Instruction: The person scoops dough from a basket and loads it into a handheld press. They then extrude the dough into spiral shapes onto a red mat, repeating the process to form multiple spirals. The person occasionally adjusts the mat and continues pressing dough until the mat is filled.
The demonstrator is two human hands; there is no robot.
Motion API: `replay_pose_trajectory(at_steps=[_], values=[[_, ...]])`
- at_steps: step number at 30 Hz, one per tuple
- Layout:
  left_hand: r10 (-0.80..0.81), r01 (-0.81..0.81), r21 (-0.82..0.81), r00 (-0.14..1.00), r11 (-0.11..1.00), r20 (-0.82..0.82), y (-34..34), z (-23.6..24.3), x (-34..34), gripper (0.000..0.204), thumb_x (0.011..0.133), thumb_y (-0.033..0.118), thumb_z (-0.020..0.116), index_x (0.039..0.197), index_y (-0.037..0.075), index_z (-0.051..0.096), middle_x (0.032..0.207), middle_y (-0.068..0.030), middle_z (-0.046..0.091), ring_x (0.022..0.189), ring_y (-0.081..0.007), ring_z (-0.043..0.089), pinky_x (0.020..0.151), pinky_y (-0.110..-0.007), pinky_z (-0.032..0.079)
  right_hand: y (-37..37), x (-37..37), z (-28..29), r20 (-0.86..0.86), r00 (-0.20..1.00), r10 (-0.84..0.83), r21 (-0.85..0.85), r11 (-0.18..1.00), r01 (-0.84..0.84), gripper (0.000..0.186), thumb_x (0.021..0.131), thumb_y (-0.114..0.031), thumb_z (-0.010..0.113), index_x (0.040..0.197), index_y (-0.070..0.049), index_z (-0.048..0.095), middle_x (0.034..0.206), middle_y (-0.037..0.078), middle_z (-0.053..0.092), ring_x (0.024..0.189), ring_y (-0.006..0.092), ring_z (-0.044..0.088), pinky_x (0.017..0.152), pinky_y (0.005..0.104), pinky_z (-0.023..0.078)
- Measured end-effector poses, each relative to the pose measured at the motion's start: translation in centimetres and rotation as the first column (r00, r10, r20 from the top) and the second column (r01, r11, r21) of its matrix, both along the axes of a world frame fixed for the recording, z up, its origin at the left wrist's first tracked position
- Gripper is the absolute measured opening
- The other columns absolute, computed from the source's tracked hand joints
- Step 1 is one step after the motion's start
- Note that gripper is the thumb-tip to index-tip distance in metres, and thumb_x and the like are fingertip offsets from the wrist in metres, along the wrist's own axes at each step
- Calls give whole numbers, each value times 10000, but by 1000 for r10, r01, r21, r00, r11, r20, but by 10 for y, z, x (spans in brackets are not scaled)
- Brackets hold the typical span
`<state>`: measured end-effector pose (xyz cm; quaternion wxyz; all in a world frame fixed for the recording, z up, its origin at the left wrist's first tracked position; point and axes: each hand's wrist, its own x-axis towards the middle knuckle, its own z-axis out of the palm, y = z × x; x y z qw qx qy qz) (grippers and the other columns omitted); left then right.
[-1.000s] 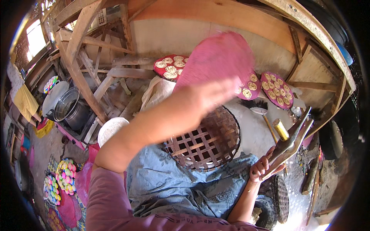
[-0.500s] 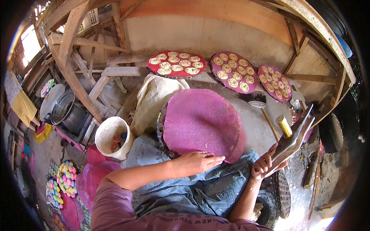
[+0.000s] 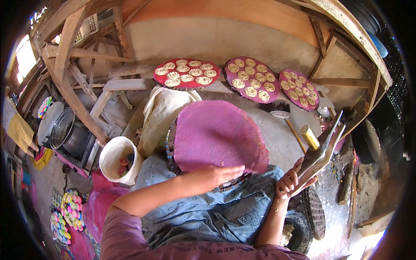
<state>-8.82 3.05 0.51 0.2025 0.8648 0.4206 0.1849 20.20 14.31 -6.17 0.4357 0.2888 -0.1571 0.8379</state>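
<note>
A round magenta cloth (image 3: 219,134) lies over a woven basket (image 3: 171,143) in front of me, hiding most of its top. My left hand (image 3: 219,175) is on the cloth's near edge, fingers stretched out and holding nothing. To the right, my right hand (image 3: 289,182) grips a long, two-armed metallic press (image 3: 320,156), raised at a slant, with a gold cylinder (image 3: 309,138) attached near its middle. Behind the basket, three round trays, one red (image 3: 175,78) and two magenta (image 3: 242,91) (image 3: 288,93), hold several pale coiled noodle-like rounds each.
At left are a white bucket (image 3: 106,160), pots (image 3: 76,138) on a stove, pink cloths (image 3: 97,210) and colourful round clusters (image 3: 71,208). A brush-like tool (image 3: 294,134) leans beyond my right hand, near a dark woven mat (image 3: 314,212). Wooden beams (image 3: 67,82) frame the space.
The magenta cloth, held up in the air a second ago, now lies over the basket's lattice. My left hand has come down to its near edge. My right hand still holds the press.
</note>
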Motion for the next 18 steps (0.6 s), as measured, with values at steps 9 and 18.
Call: replay_pose_trajectory(at_steps=[9, 18], values=[[181, -385, 418, 875, 823, 448, 42, 145, -24, 693, 831, -18, 623, 1462, 37, 342, 1497, -162, 372, 1354, -252, 409, 1129, -346, 303, -4, -2, 5, -36, 999, -10, 7, 1000, 10, 945, 831, -637, 613, 1522, -128, 215, 695, 11, 408, 494, 97, 355, 482, 266, 279], [348, -533, -60, 460, 844, 817, 34, 100, -95, 812, 793, -124, 623, 1484, -51, 204, 1551, -157, 244, 1403, -202, 285, 1147, -322, 225, -8, 1, 10, -48, 999, -10, 37, 999, 12, 894, 861, -580, 609, 1522, -130, 211, 676, -6, 365, 496, 98, 349, 480, 262, 292]])
